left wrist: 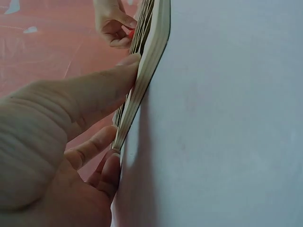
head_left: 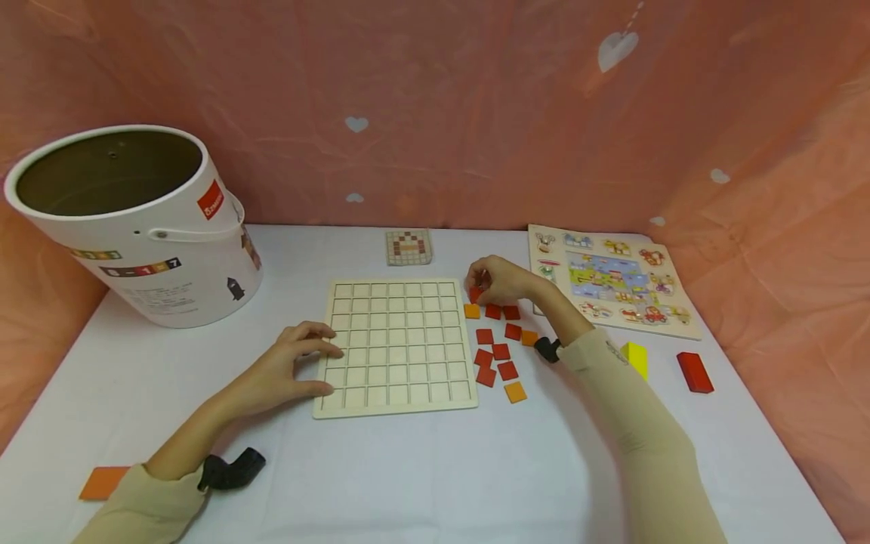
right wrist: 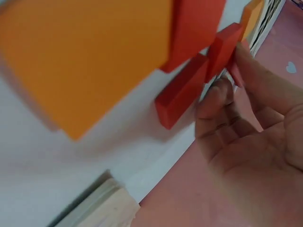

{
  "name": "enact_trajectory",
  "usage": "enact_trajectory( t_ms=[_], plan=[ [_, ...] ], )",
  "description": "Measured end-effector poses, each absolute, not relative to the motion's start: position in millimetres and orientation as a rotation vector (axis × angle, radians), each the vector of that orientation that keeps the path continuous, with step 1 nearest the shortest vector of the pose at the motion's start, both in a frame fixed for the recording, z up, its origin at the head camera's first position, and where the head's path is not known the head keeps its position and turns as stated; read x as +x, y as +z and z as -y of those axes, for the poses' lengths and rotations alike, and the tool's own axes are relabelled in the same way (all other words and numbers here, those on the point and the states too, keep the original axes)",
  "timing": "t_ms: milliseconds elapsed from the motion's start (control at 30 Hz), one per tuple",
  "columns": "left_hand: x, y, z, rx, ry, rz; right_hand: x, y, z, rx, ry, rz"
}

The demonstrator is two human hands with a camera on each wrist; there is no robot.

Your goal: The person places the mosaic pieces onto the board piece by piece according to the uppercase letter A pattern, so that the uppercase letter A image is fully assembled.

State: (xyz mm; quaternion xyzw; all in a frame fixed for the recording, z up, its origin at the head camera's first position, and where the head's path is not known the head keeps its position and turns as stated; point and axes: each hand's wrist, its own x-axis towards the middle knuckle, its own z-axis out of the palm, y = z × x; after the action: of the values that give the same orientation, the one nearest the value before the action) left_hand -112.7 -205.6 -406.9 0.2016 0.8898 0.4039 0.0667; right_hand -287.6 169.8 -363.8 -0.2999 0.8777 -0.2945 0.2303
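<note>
On the white bench (head_left: 421, 468), a pale wooden grid board (head_left: 396, 344) lies flat in the middle, its square cells empty. The left hand (head_left: 288, 366) rests at the board's left edge, fingers straight and relaxed, fingertips and thumb touching the rim; its grip holds nothing. The left wrist view shows the same fingertips (left wrist: 128, 66) pressed against the board's thin side. Just past the board's far right corner, the right hand (head_left: 496, 281) has its grip closed in a pinch on a red tile (head_left: 475, 293), fingers curled round it. Near that hand, to the right of the board, a loose cluster of red and orange tiles (head_left: 499, 351) lies flat on the bench. Farther right lie a picture puzzle board (head_left: 612, 279), a yellow block (head_left: 637, 358) and a red block (head_left: 695, 372). At the far left stands a tilted white bucket (head_left: 136, 227); a small pattern card (head_left: 408, 247) lies beyond the grid board, and an orange piece (head_left: 103, 482) sits near the left sleeve.
</note>
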Motion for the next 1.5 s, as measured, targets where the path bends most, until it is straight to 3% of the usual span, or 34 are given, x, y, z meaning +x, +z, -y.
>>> enact_trajectory(
  t_ms=[200, 400, 800, 1300, 1500],
  plan=[
    [-114.9, -408.0, 204.5, 0.626, 1.234, -2.657, -288.9, -362.3, -163.1, -0.897, -0.978, -2.452],
    [-116.4, -407.5, 206.5, 0.637, 1.224, -2.664, -291.7, -355.7, -120.9, -0.976, -1.159, -2.306],
    [-115.2, -403.5, 211.9, 0.656, 1.221, -2.692, -297.0, -355.7, -53.8, -1.028, -1.036, -2.279],
    [-114.4, -409.7, 210.4, 0.68, 1.207, -2.722, -290.7, -358.9, -44.8, -0.967, -0.815, -2.455],
    [-116.6, -412.6, 207.2, 0.689, 1.227, -2.719, -287.6, -352.9, -68.6, -0.935, -0.845, -2.499]
  ],
)
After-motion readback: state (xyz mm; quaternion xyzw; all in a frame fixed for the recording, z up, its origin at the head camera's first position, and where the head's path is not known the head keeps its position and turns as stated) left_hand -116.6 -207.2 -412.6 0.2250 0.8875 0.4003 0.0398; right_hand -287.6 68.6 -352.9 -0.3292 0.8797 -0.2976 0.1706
